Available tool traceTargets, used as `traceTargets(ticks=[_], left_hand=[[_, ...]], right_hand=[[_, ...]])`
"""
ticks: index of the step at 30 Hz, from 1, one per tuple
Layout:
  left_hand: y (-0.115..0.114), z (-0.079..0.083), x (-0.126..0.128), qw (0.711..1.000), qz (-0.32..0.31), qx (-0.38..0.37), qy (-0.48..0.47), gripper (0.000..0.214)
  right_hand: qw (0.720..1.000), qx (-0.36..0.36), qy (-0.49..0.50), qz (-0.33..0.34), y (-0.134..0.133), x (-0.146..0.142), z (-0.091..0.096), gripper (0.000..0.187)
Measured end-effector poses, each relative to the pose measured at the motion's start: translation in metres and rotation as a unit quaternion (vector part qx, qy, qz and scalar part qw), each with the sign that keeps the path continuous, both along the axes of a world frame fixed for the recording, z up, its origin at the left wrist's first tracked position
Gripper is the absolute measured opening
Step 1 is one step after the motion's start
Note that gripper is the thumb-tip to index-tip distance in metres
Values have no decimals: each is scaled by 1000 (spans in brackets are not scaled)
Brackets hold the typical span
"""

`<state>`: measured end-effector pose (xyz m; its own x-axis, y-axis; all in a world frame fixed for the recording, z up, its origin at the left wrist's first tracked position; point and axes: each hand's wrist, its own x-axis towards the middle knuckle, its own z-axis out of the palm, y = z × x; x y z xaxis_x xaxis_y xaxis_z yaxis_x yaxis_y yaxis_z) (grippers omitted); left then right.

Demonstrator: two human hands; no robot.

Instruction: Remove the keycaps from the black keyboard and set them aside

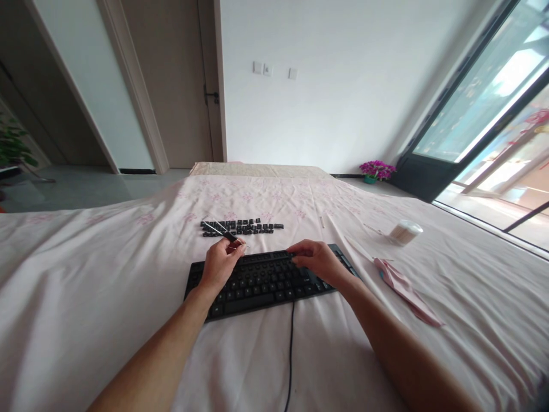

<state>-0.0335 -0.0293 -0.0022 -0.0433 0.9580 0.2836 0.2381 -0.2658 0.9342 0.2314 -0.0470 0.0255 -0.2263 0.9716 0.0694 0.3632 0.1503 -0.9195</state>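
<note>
A black keyboard [257, 284] lies on a pale pink cloth, tilted slightly, some of its top rows lacking keycaps. My left hand [221, 260] is closed over its upper left part around a wire keycap puller [230, 236]. The puller's black handle shows above the fingers, and its metal wires point up and left toward loose black keycaps [244, 227] laid in rows behind the keyboard. My right hand [319, 260] rests at the keyboard's top edge, right of the middle. Its thumb and fingertips come together there; anything between them is too small to make out.
A clear tub of cotton swabs [405, 233] stands to the right, with a few loose swabs near it. A folded pink cloth [407, 292] lies beside the keyboard. The keyboard's cable [291, 349] runs toward me between my forearms.
</note>
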Motion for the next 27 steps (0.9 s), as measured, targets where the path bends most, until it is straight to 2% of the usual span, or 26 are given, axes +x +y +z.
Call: traceTargets(ticks=[3, 6, 9, 13, 18, 27], left_hand=[[0, 1, 0, 1000, 1, -1, 3, 25], [-1, 2, 0, 1000, -1, 6, 12, 24], [-1, 1, -1, 1000, -3, 11, 12, 23], [0, 0, -1, 1000, -1, 10, 22, 23], [0, 1, -1, 1000, -2, 11, 28, 24], [-1, 1, -1, 1000, 5, 12, 26, 24]], right_hand=[[1000, 14, -17, 7, -5, -10, -2, 24], [994, 76, -75, 23, -13, -25, 0, 21], [979, 147, -131, 53, -22, -42, 2, 23], [955, 198, -208, 73, -26, -55, 1, 22], [935, 225, -267, 59, -28, -59, -1, 16], [924, 233, -295, 72, -30, -61, 6, 17]])
